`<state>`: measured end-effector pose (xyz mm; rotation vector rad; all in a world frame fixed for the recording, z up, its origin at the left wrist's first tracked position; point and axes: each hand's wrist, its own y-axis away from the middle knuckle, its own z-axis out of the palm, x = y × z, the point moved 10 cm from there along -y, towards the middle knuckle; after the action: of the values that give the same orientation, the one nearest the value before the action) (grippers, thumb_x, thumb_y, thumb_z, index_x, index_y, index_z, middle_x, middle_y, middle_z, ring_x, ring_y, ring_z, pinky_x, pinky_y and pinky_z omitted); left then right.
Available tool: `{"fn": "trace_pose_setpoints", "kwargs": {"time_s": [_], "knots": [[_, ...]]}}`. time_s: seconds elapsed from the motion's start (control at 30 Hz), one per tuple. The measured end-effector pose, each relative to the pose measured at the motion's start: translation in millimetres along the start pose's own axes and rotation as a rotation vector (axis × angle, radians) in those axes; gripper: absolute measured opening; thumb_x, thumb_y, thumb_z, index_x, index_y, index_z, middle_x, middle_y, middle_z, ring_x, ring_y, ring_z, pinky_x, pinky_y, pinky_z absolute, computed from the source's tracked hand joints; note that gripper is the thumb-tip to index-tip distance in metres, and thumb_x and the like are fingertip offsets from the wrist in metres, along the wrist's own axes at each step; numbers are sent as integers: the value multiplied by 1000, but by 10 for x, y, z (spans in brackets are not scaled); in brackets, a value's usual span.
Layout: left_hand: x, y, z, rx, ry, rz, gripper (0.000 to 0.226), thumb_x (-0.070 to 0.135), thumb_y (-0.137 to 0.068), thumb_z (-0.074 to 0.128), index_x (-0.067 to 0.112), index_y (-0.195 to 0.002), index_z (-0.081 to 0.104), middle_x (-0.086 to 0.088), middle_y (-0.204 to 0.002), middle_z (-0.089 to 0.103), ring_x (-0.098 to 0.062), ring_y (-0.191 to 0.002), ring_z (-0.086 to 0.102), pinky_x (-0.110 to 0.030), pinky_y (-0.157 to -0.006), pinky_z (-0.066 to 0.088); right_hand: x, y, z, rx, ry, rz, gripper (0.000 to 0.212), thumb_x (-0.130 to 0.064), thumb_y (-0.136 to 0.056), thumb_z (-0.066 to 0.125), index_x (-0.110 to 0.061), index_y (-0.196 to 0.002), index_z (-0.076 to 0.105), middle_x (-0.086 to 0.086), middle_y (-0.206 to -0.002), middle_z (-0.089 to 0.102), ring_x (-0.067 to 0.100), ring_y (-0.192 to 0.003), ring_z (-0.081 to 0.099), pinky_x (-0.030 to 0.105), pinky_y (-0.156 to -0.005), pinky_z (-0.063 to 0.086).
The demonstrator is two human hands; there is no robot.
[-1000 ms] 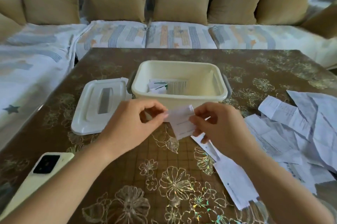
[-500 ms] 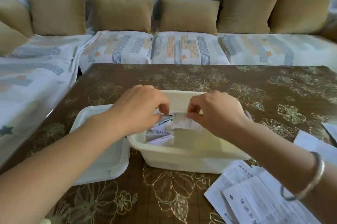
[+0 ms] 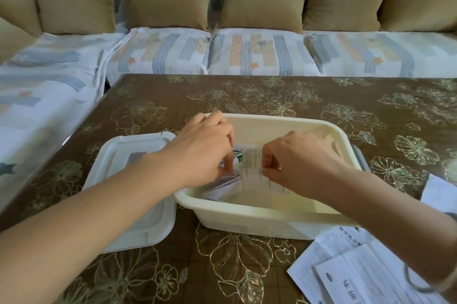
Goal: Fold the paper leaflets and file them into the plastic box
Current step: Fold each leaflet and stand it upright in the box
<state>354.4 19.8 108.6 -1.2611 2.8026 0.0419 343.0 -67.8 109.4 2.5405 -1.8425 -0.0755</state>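
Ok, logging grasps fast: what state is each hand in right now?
Left hand: fingers down on filed white paper leaflets in the cream rectangular plastic box; grip cannot be told.
Right hand: pinching the white printed folded paper leaflet.

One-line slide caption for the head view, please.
Right hand pinches a folded leaflet inside the cream plastic box, left hand at the filed leaflets; lid lies beside it.
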Motion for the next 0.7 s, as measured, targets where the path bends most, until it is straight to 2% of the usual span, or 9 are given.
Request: {"fn": "trace_pose_setpoints", "kwargs": {"time_s": [0.07, 0.17, 0.3, 0.5, 0.7], "knots": [[7, -11, 15, -1, -25, 3, 15, 41, -89, 63, 36, -97, 74, 18, -118, 48, -11, -119, 30, -27, -95, 24, -21, -17, 5, 4, -7, 0, 9, -30, -88, 57, -27, -90, 65, -3, -96, 67, 25, -85, 62, 28, -58, 43], [24, -21, 42, -14, -73, 15, 13, 34, -90, 63, 36, -98, 73, 17, -119, 48, -12, -119, 30, -29, -99, 26, -23, -39, -1, 28, 14, 18, 10, -28, -89, 56, -24, -92, 64, 1, -96, 66, 28, -86, 62, 28, -58, 36], [34, -16, 65, -28, -93, 25, 20, 27, -91, 58, 36, -102, 72, 16, -121, 47, -14, -121, 29, -33, -102, 28, -45, -62, -11, 55, 29, 33, 15, -27, -88, 54, -18, -94, 65, 7, -94, 66, 32, -84, 61, 29, -57, 36], [25, -27, 84, -19, -72, 20, 17, 45, -91, 60, 37, -98, 73, 15, -119, 49, -13, -120, 30, -33, -101, 28, -87, -35, -116, 82, 14, 37, 13, -29, -87, 55, -25, -95, 66, 1, -96, 66, 28, -88, 61, 27, -58, 34], [26, -28, 86, 11, -91, 29, 18, 43, -91, 60, 32, -98, 73, 14, -119, 50, -13, -120, 31, -34, -102, 28, -135, -83, -105, 58, 3, 23, 14, -31, -87, 56, -22, -94, 65, 4, -96, 65, 28, -82, 57, 28, -60, 36]]}}
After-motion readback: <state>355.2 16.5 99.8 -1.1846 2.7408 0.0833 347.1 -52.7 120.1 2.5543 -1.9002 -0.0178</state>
